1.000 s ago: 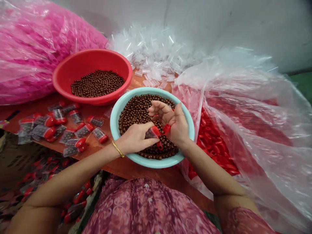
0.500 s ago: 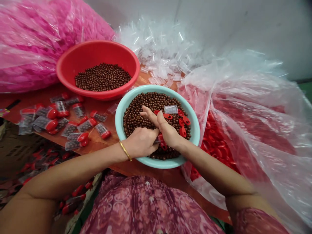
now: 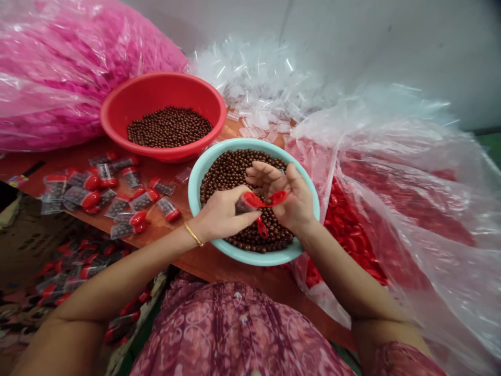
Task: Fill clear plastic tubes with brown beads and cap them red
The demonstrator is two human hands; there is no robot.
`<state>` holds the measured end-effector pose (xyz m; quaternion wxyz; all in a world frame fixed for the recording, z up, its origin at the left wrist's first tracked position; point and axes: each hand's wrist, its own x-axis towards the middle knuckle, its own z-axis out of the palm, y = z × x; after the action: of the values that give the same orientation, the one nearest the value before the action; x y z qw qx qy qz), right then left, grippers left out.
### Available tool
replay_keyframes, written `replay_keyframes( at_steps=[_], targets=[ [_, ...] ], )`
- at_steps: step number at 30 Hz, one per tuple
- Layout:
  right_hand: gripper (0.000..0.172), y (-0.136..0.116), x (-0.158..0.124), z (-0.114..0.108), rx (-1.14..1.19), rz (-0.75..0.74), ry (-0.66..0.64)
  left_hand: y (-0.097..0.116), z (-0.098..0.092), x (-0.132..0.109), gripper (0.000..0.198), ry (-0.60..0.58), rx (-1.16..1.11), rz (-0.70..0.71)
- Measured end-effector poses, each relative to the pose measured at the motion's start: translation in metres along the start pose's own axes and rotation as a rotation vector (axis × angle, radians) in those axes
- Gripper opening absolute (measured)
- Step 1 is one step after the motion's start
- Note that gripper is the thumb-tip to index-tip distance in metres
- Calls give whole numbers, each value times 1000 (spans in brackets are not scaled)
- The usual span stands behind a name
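Observation:
My left hand (image 3: 223, 213), with a gold bangle at the wrist, grips a small clear container (image 3: 246, 202) with a red top. An open red cap (image 3: 277, 198) sticks out towards the right, and another red cap (image 3: 262, 228) hangs below. Beside them my right hand (image 3: 287, 196) is palm up, fingers spread and slightly curled, near the red cap. Both hands are over a pale blue basin (image 3: 195, 180) of brown beads (image 3: 223, 169). My right hand hides part of the beads.
A red basin (image 3: 117, 104) of brown beads stands behind left. Filled red-capped containers (image 3: 80, 196) lie at left, more in a box below. Clear empty containers (image 3: 266, 99) are piled behind. Bags of pink pieces (image 3: 58, 68) and red caps (image 3: 348, 235) flank the basins.
My hands have risen and moved apart. My right hand has turned palm up, and the container in my left hand now shows with its red cap. The view has shifted slightly.

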<state>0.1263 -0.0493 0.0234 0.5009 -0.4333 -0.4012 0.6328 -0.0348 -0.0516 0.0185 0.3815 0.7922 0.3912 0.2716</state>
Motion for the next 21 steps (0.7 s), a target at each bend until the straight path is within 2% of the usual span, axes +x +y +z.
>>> replay_keyframes(
  at_steps=[2, 5, 9, 13, 17, 21],
  targets=[
    [62, 1, -2, -5, -35, 23, 24, -3, -5, -2, 19, 51, -36, -34],
    [59, 10, -6, -6, -103, 44, 1, -10, -6, -2, 22, 30, -72, -61],
    [48, 24, -8, 2, -308, -84, -28, -12, -2, -1, 19, -26, -91, -40],
    [44, 27, -7, 11, -416, -159, -89, -9, -2, 0, 14, -128, 47, 46],
    [46, 22, -8, 10, -481, -201, -95, -9, -2, -2, 17, -108, 27, 49],
    [48, 14, -7, -8, -671, -246, -22, -10, -3, -3, 18, -47, -77, -33]
  ],
)
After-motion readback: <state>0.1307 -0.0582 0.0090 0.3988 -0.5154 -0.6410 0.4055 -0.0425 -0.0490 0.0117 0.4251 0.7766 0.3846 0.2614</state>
